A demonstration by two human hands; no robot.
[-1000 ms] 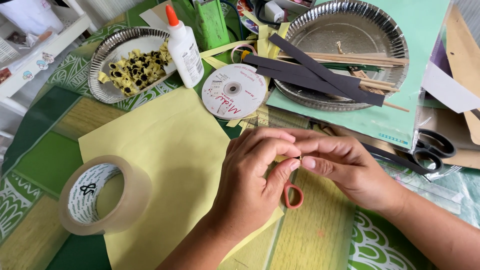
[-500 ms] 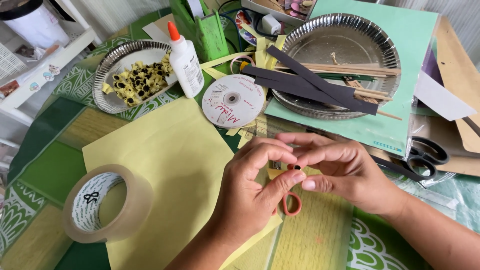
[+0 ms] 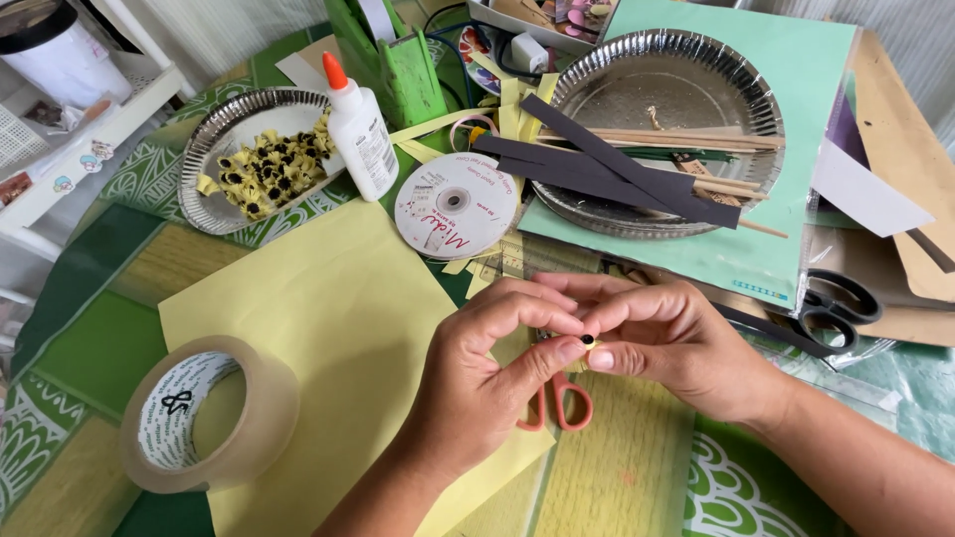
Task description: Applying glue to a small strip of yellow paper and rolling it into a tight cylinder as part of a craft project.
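My left hand and my right hand meet at the middle of the table, fingertips pinched together on a small rolled yellow paper piece with a black centre. Under the hands lie small scissors with orange handles. A yellow paper sheet lies beneath my left hand. A foil plate at the upper left holds several similar yellow and black rolled pieces.
A roll of tape sits at the lower left. A white glue bottle, a disc-shaped ribbon spool, a green tape dispenser, a second foil plate with black paper strips and wooden sticks, black scissors.
The hands stay together on the small roll, with the fingers shifting slightly. The view has tilted down a little.
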